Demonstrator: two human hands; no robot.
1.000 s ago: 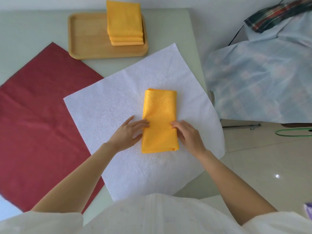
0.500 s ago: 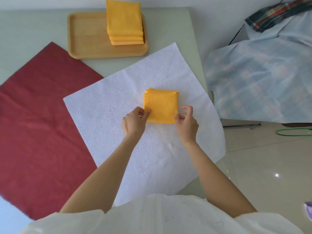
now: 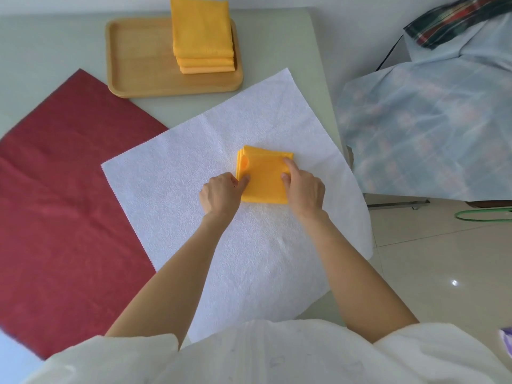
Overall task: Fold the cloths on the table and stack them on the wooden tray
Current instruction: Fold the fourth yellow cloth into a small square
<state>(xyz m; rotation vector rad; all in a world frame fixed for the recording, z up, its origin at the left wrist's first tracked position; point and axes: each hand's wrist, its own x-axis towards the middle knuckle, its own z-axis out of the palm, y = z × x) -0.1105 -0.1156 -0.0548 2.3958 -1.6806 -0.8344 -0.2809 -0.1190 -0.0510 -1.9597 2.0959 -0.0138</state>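
Yellow cloth (image 3: 264,178), folded square, layered edges

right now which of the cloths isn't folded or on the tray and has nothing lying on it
The red cloth, spread flat at the left. The white cloth is also unfolded, but carries the folded yellow cloth.

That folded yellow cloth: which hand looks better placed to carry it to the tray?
Probably the left hand. It already pinches the yellow cloth's left edge, and the wooden tray with its yellow stack lies up and left. The right hand holds the far side.
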